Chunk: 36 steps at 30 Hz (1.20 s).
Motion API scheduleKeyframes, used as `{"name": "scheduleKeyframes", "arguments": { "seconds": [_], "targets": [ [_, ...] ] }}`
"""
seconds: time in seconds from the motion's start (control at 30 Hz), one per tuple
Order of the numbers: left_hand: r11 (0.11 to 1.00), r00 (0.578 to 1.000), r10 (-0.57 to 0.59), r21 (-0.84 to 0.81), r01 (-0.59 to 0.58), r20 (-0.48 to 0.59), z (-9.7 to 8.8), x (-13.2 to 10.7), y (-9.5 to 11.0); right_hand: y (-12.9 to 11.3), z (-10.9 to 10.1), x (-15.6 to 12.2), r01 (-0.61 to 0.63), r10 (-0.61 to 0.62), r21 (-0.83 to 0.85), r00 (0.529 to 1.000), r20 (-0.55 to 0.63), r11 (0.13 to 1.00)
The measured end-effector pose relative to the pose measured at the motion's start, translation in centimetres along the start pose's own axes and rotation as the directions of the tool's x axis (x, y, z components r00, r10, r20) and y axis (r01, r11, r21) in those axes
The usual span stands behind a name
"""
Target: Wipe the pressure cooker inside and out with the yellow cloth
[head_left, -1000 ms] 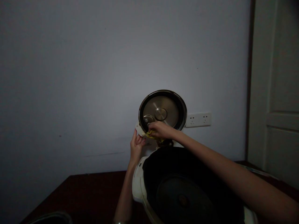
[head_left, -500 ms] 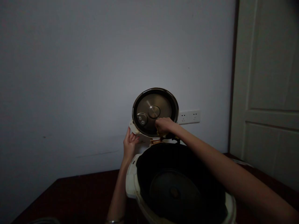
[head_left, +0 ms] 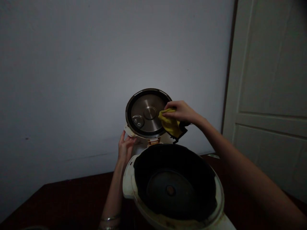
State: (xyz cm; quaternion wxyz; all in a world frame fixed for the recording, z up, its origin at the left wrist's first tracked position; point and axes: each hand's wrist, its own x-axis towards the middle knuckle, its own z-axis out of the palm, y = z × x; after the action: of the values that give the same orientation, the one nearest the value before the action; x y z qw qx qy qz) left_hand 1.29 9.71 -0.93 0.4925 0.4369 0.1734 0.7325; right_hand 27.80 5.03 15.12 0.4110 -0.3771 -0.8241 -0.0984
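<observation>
A white rice cooker (head_left: 130, 183) stands open on a dark table, its black inner cavity empty. Its hinged lid (head_left: 144, 113) is raised upright, showing a round steel inner plate. My right hand (head_left: 182, 111) is closed on a yellow cloth (head_left: 170, 125) and presses it against the lid's right rim. My left hand (head_left: 125, 149) reaches up behind the cooker's left side, fingers on the lid's lower left edge, steadying it. A bangle shows on my left wrist.
The dark wooden table (head_left: 72, 198) runs under the cooker. A plain grey wall (head_left: 72, 80) stands close behind. A white panelled door (head_left: 271, 95) fills the right side. The room is dim.
My right hand slid the yellow cloth from the lid's lower left rim across to its right rim. The view shifted right, so the cooker sits further left in frame. My left hand stayed on the lid.
</observation>
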Motion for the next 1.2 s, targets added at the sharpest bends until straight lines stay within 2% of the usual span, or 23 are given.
{"name": "scheduleKeyframes", "arguments": {
  "seconds": [0.07, 0.17, 0.3, 0.4, 0.47, 0.57, 0.67, 0.77, 0.87, 0.9, 0.97, 1.07, 1.13, 1.2],
  "targets": [
    [1.000, 1.000, 0.006, -0.003, -0.006, 0.009, 0.2, 0.0, 0.0, -0.5, -2.1, -1.6, -0.003, 0.003, -0.004, 0.996, -0.084, 1.000],
    [1.000, 1.000, 0.008, 0.001, -0.008, 0.016, 0.6, -0.1, 0.1, -0.5, -4.0, -3.8, -0.023, 0.018, -0.035, 0.991, -0.134, 0.999],
    [1.000, 1.000, 0.010, 0.012, -0.010, 0.006, 0.9, -0.2, 0.2, 0.8, -4.7, -6.5, -0.097, 0.083, -0.060, 0.977, -0.198, 0.994],
    [0.999, 0.999, 0.029, 0.034, -0.028, -0.015, 0.9, -0.1, 0.1, 1.6, -4.4, -9.5, -0.217, 0.197, -0.027, 0.926, -0.323, 0.976],
    [0.997, 0.999, 0.027, 0.066, -0.025, -0.028, 0.8, 0.1, -0.1, 1.8, -4.1, -12.0, -0.315, 0.297, 0.024, 0.860, -0.415, 0.949],
    [0.989, 0.997, 0.048, 0.145, -0.039, -0.057, 0.7, 0.2, -0.5, 2.3, -3.7, -15.5, -0.452, 0.456, 0.142, 0.728, -0.511, 0.881],
    [0.959, 0.987, 0.145, 0.257, -0.123, -0.070, 0.4, 0.3, -0.5, 3.1, -3.7, -17.6, -0.499, 0.578, 0.305, 0.603, -0.550, 0.811],
    [0.915, 0.971, 0.232, 0.351, -0.201, -0.048, 0.3, 0.3, -0.1, 4.0, -4.1, -18.3, -0.468, 0.654, 0.459, 0.498, -0.569, 0.755],
    [0.926, 0.980, 0.180, 0.349, -0.141, -0.083, 0.5, 0.0, 0.4, 4.7, -4.5, -18.2, -0.414, 0.701, 0.566, 0.391, -0.596, 0.712],
    [0.934, 0.984, 0.148, 0.343, -0.106, -0.099, 0.7, -0.1, 0.5, 4.8, -4.6, -18.1, -0.406, 0.709, 0.581, 0.370, -0.601, 0.705],
    [0.939, 0.986, 0.106, 0.339, -0.056, -0.129, 1.0, -0.2, 0.7, 5.0, -4.8, -18.1, -0.405, 0.708, 0.581, 0.359, -0.609, 0.706],
    [0.936, 0.978, 0.113, 0.349, -0.046, -0.174, 1.4, -0.4, 0.9, 5.2, -5.0, -18.2, -0.383, 0.684, 0.570, 0.323, -0.654, 0.727],
    [0.932, 0.968, 0.128, 0.360, -0.044, -0.214, 1.5, -0.5, 1.0, 5.5, -5.3, -18.2, -0.349, 0.667, 0.577, 0.255, -0.700, 0.738],
    [0.926, 0.962, 0.136, 0.375, -0.039, -0.236, 1.4, -0.5, 1.1, 5.9, -5.7, -18.2, -0.302, 0.649, 0.589, 0.160, -0.743, 0.749]
  ]
}}
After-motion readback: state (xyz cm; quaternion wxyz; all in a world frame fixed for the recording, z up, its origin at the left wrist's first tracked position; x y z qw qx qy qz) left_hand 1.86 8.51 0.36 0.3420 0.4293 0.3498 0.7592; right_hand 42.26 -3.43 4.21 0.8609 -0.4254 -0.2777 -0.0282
